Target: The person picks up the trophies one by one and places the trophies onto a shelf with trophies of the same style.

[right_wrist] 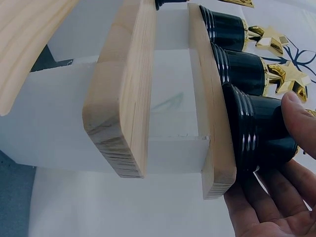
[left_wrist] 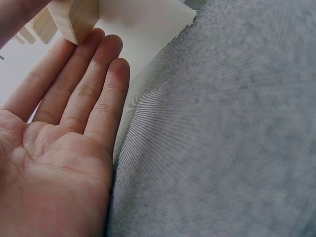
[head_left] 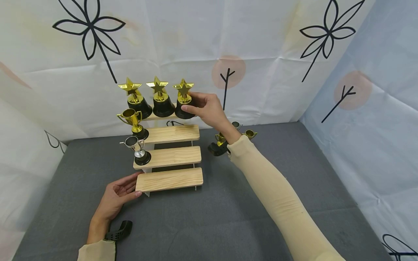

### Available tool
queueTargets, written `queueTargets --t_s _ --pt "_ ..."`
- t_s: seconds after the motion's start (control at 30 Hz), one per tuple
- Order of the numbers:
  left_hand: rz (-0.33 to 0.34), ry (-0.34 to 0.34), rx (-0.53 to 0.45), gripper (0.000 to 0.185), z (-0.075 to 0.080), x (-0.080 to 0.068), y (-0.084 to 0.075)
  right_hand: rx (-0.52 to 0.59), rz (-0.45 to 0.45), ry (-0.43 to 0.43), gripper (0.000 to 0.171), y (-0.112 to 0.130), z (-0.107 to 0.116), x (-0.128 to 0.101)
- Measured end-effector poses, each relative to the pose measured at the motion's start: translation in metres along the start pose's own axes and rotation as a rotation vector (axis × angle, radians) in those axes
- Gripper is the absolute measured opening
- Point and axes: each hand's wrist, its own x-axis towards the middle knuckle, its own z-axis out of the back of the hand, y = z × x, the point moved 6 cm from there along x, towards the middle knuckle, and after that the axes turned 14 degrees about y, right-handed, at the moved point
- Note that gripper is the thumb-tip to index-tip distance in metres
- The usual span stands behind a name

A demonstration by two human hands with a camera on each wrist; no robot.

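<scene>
Right hand (head_left: pixel 208 108): grasping, thumb and fingers around the black base of the rightmost star trophy (head_left: pixel 183 98). That trophy lies directly left of the palm, at the right end of the top shelf (right_wrist: pixel 215 113), long axis upright; its base appears to meet the board. The right hand is the nearer; the left is well apart.

Left hand (head_left: pixel 114 195): not clenched, fingers nearly straight, touching the left end of the bottom shelf (head_left: pixel 169 180); pressure cannot be told.

Two more star trophies, left (head_left: pixel 134 97) and middle (head_left: pixel 160 98), stand beside it on the same shelf.

Containers: a gold cup trophy (head_left: pixel 131 117) and a silver cup trophy (head_left: pixel 140 153) occupy the left ends of the second and third tiers. Further cup trophies (head_left: pixel 249 134), partly hidden by the right wrist, are on the grey tabletop (head_left: pixel 228 217). Cup contents cannot be determined.
</scene>
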Motion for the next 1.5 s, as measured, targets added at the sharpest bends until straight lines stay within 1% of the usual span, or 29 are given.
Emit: queueTargets --t_s 0.27,0.6,0.87,1.17,1.33,1.5 --pt "0.008 -0.006 0.004 0.07 0.0004 -0.0003 0.0009 0.01 -0.002 0.002 0.057 -0.0013 -0.0001 0.0029" --pt "0.011 -0.007 0.018 0.07 0.0003 -0.0006 0.0002 -0.006 0.002 -0.005 0.058 -0.0016 0.0012 0.0044" --pt "0.03 -0.01 0.023 0.07 0.0003 -0.0005 0.0005 0.001 -0.008 -0.006 0.059 -0.0026 0.0013 0.0059" --pt "0.026 -0.01 0.029 0.07 -0.0007 -0.0001 -0.001 -0.005 -0.024 -0.005 0.06 -0.0019 0.002 0.006" --pt "0.013 -0.006 0.009 0.069 -0.0017 0.0004 -0.0023 -0.016 -0.03 -0.015 0.059 -0.0014 0.0018 0.006" --pt "0.015 -0.008 0.003 0.069 -0.0019 0.0 -0.0021 -0.024 -0.027 -0.028 0.059 -0.0009 0.0015 0.0056"
